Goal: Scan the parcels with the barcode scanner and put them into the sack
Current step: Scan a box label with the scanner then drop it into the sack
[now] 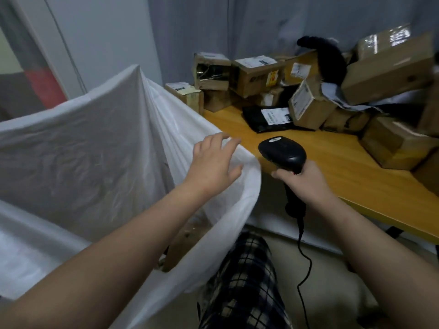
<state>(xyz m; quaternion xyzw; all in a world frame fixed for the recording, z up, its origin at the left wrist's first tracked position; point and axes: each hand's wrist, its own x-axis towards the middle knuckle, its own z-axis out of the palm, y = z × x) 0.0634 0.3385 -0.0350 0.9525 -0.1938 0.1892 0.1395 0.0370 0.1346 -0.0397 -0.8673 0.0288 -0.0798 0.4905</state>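
Gripping one scanner [282, 151] is the right hand [306, 180]; left hand [213, 162] spread, empty, over one sack [83, 138].

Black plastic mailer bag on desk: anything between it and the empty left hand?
Nothing visible. Only bare wooden desk lies between the left hand and the black plastic mailer bag; the black barcode scanner in the right hand sits right of that line.
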